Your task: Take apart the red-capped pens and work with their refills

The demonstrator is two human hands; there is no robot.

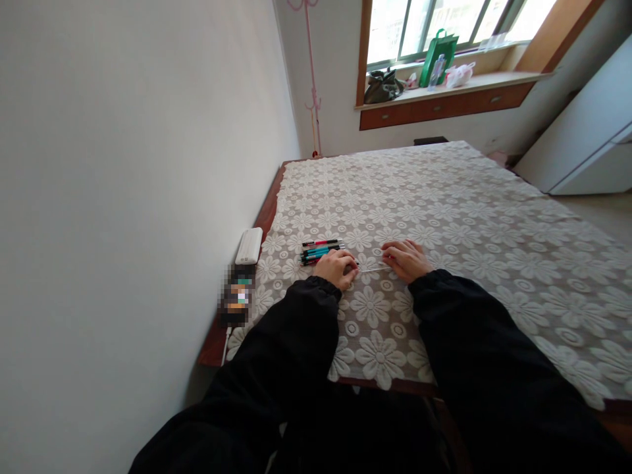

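A thin clear strip, likely a ruler (375, 268), lies flat on the lace tablecloth (444, 217) between both hands. The left hand (336, 267) curls loosely beside the pens (320, 251); the right hand (405, 259) presses its end, grip flat, clasping nothing. Best to keep even pressure so it does not slide.

No legible text, labels or numbers; pens (320, 251) and green bag (438, 56) too small to read.

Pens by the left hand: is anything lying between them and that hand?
Nothing visible does. The left hand rests right beside the pens on the lace tablecloth, its far edge at their near ends. The right hand lies apart.
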